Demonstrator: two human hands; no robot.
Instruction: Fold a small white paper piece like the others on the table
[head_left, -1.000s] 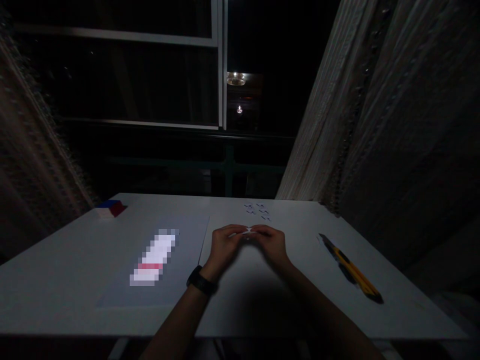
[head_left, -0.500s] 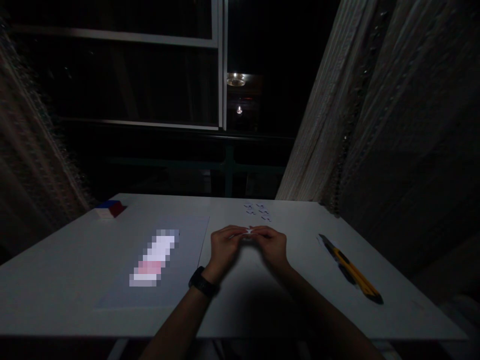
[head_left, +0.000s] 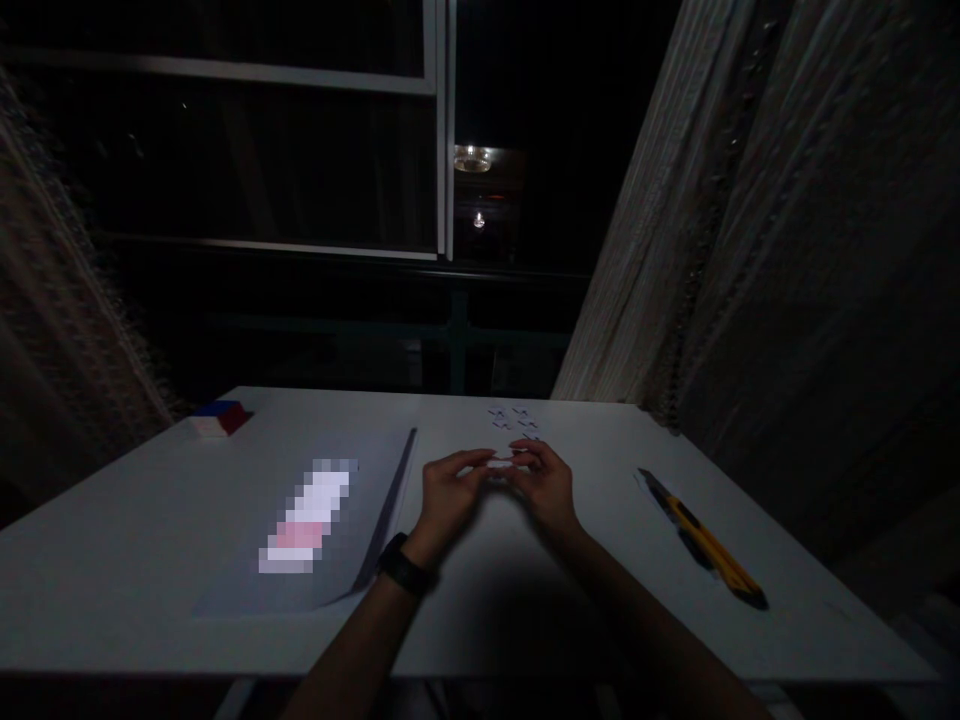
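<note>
My left hand (head_left: 448, 493) and my right hand (head_left: 541, 484) meet over the middle of the white table (head_left: 585, 610), fingertips pinching a tiny white paper piece (head_left: 501, 461) between them. A black watch sits on my left wrist. Several small folded paper pieces (head_left: 516, 420) lie just beyond my hands. A grey sheet of paper (head_left: 315, 530) lies left of my left hand, its right edge lifted off the table.
A yellow and black utility knife (head_left: 705, 540) lies on the table's right side. A red, white and blue block (head_left: 219, 416) sits at the far left corner. Curtains hang on both sides, with a dark window behind the table.
The right edge of the grey sheet has lifted off the table. My right hand's fingers have spread a little and risen slightly; my left hand stays in place.
</note>
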